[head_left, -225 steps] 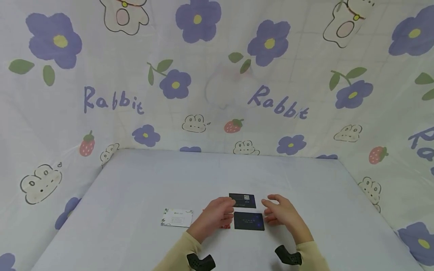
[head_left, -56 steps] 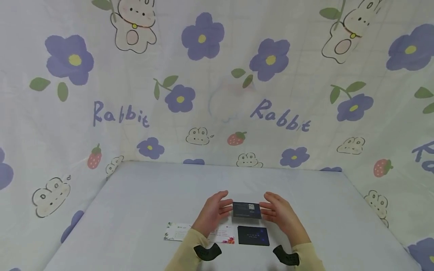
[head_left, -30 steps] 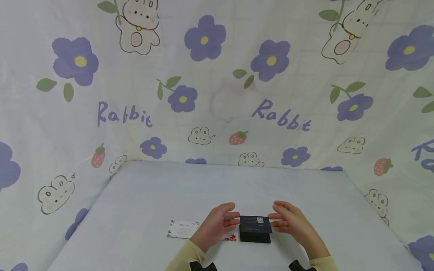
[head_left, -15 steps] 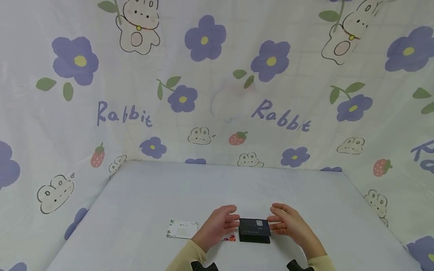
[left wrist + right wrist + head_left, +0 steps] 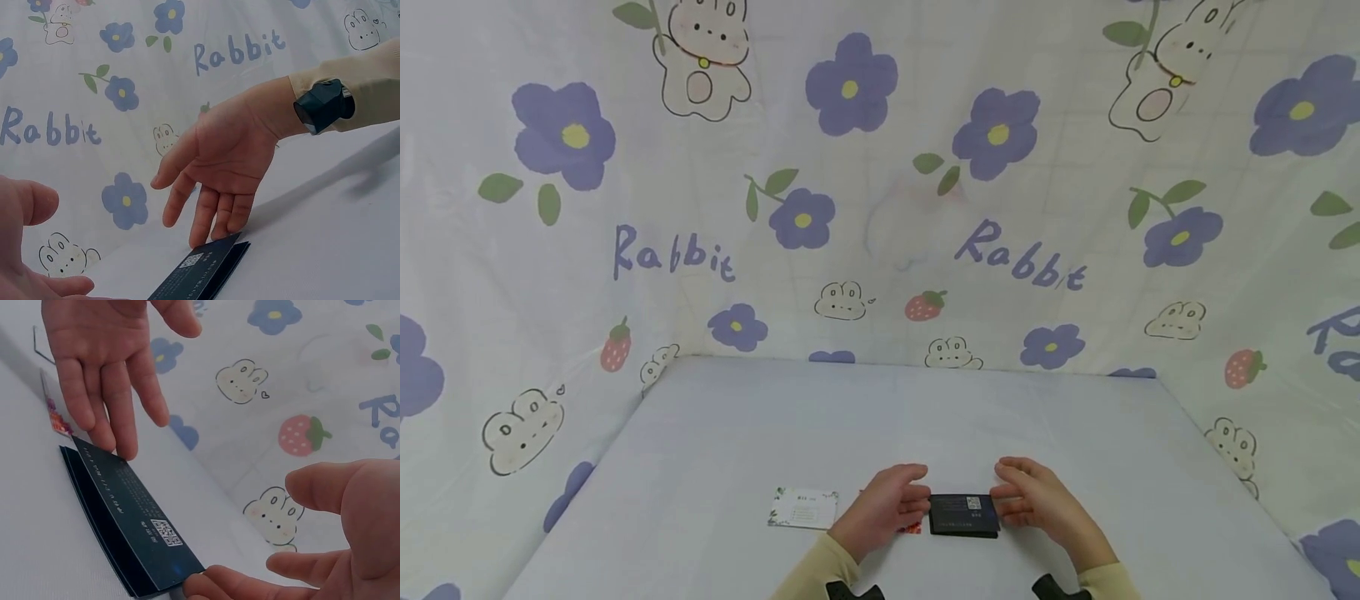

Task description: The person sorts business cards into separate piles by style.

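A dark business card [image 5: 962,510] with a small QR code spans the gap between my two hands. My left hand [image 5: 883,508] touches its left end with fairly straight fingertips, thumb raised and apart. At the opposite end, the fingers of my right hand [image 5: 1037,504] touch its edge, also relaxed, thumb off the card. Right beneath lies a dark stack of business cards [image 5: 94,515], seen in the right wrist view; the upper card is slightly tilted over it, with a narrow gap along the near side. Neither hand curls round anything.
A white business card with leaf corners [image 5: 803,508] lies on the white table [image 5: 760,417] to the left. A card with a red corner [image 5: 913,528] is mostly hidden behind my left hand. A patterned rabbit-and-flower curtain [image 5: 880,167] rises behind the table.
Both hands have brought the QR-code card from behind the dark stack toward me and lowered it over the stack. In the last second the gap beneath it has narrowed.
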The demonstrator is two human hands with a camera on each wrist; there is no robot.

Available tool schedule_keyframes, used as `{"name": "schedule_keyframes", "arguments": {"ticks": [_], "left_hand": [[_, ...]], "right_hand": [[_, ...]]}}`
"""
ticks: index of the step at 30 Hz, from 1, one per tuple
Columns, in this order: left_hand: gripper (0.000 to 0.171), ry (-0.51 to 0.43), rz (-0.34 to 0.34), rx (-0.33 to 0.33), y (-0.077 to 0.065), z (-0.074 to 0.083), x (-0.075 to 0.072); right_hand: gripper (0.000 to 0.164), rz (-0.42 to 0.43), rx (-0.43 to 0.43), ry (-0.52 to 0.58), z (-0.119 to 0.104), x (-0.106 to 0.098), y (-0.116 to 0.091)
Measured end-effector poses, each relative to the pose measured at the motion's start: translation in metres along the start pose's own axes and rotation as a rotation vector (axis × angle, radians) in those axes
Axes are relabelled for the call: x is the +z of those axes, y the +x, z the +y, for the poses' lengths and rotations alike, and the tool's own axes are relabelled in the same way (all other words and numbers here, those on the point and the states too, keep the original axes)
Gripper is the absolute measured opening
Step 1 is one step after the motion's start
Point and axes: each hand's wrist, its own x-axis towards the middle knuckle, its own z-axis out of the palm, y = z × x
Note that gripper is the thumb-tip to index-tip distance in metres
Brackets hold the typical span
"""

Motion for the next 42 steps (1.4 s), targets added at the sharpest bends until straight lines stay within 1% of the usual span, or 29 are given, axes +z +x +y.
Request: {"name": "schedule_keyframes", "arguments": {"ticks": [7,15,27,36,42], "left_hand": [[0.069,-0.002,0.005,0.001,0.0,-0.001,0.001],[0.07,-0.007,0.004,0.011,0.001,-0.002,0.001],[0.07,-0.016,0.011,0.005,0.003,-0.004,0.0],[0.065,-0.011,0.02,0.013,-0.002,0.003,-0.001],[0.064,-0.035,0.023,0.052,-0.004,0.007,-0.005]], "right_hand": [[0.062,-0.006,0.002,-0.028,0.0,0.003,0.001],[0.057,0.009,0.007,-0.026,0.0,0.004,0.002],[0.058,0.008,0.008,-0.023,0.001,0.003,0.004],[0.059,0.016,0.023,-0.037,-0.003,0.004,0.002],[0.06,0.03,0.024,-0.045,-0.005,0.003,0.0]]}}
